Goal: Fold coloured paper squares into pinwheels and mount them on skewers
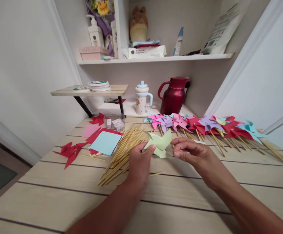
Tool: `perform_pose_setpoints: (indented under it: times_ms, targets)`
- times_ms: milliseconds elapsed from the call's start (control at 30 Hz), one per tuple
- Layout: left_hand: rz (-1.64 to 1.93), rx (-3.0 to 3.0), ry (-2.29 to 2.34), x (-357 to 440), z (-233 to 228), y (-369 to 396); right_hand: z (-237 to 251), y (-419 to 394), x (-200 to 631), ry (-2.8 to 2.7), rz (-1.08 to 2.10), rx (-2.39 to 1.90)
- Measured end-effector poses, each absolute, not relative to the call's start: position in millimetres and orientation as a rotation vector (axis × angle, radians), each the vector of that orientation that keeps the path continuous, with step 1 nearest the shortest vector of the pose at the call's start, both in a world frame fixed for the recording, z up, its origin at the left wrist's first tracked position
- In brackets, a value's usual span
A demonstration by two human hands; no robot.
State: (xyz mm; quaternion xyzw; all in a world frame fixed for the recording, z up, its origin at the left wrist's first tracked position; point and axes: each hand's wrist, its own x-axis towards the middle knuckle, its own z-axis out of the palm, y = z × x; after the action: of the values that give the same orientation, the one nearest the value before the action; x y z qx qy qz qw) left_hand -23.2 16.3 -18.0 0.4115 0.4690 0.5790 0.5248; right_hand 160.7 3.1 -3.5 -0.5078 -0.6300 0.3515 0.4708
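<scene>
A bare left hand pinches a pale green paper pinwheel between thumb and fingers, above a pale wooden plank table. The right hand's fingertips nearly meet at its right edge; whether they grip anything is unclear. Thin tan sticks lie beside the left hand.

Both forearms angled inward, left grip pinched, right grip loosely curled
</scene>
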Motion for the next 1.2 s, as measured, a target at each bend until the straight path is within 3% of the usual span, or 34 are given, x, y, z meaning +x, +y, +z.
perform_pose_setpoints:
  times_ms: [1200]
  targets:
    - [1.725,1.522,1.144,-12,-3,-11,7,-11,144,-1.675,0.676,-1.252]
